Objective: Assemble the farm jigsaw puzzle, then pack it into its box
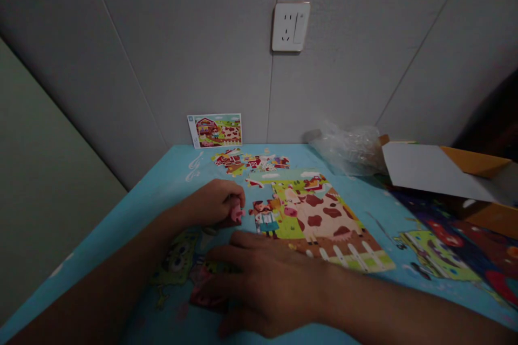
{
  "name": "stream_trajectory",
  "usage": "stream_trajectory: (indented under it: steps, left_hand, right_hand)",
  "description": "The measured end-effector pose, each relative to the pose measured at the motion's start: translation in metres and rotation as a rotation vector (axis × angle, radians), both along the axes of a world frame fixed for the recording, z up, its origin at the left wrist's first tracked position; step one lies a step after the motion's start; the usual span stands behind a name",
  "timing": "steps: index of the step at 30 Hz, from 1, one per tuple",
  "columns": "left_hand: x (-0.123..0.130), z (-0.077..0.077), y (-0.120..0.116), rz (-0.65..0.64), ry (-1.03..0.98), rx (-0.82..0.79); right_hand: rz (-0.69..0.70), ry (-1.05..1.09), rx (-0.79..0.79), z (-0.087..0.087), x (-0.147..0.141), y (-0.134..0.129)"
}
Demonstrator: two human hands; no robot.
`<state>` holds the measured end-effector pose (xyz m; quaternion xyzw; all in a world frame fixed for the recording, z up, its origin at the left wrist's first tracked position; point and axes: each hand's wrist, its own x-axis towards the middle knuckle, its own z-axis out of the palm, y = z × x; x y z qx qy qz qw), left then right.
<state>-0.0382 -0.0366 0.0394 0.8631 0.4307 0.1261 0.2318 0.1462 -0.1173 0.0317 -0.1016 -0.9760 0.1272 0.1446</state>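
My left hand [216, 202] is closed on a puzzle piece [236, 211] showing a pink pig, just left of the joined puzzle. My right hand [263, 280] lies palm down with its fingers spread, partly over other pig pieces [202, 288] near the front. The joined puzzle section [324, 213] shows a spotted cow, a farmer figure and a white fence. Several loose pieces [259, 161] lie behind it, some showing red barn parts.
A reference picture card [218, 130] leans against the wall at the back left. Crumpled clear plastic [348, 148] and an open box [441, 170] stand at the right. The blue tablecloth [162, 178] has cartoon prints. A socket [290, 27] is on the wall.
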Motion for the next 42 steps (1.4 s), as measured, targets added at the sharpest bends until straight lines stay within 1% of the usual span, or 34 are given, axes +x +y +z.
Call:
stream_trajectory:
  steps: [3, 8, 10, 13, 15, 18, 21, 25, 29, 34, 38, 42]
  left_hand:
    - [-0.002, -0.001, 0.002, 0.012, 0.025, 0.051]
    - [-0.001, 0.003, 0.000, 0.015, 0.026, 0.052]
    - [0.000, 0.004, 0.000, 0.022, 0.034, 0.059]
    - [0.001, 0.004, 0.000, 0.042, 0.058, 0.094]
    - [0.001, 0.003, 0.001, 0.045, 0.069, 0.119]
    - [0.000, 0.002, 0.001, 0.051, 0.084, 0.152]
    - [-0.001, 0.000, 0.002, 0.059, 0.086, 0.227]
    - [-0.001, 0.000, 0.003, 0.045, 0.027, 0.313]
    - [0.000, 0.000, 0.003, 0.033, 0.006, 0.324]
    - [0.000, -0.001, 0.002, 0.001, 0.003, 0.317]
    - [0.001, 0.000, 0.000, -0.009, -0.006, 0.315]
    - [0.002, 0.001, -0.001, -0.020, -0.020, 0.325]
  right_hand:
    - [-0.010, -0.047, -0.010, 0.000, -0.002, 0.004]
    - [-0.021, -0.038, 0.001, 0.008, 0.001, 0.006]
    - [0.011, -0.017, 0.011, 0.009, 0.001, 0.005]
    - [0.089, -0.053, 0.012, 0.008, -0.001, 0.006]
    - [0.094, -0.075, -0.004, 0.008, -0.001, 0.007]
    - [0.013, -0.068, -0.050, 0.008, 0.002, 0.009]
    - [-0.067, -0.060, -0.091, 0.008, 0.004, 0.010]
    - [-0.144, -0.040, -0.113, 0.006, 0.005, 0.011]
    - [-0.177, -0.010, -0.125, 0.005, 0.009, 0.016]
    - [-0.273, -0.040, -0.118, 0.009, 0.016, 0.017]
    - [-0.289, -0.039, -0.143, 0.010, 0.015, 0.016]
    - [-0.257, -0.007, -0.180, 0.007, 0.014, 0.018]
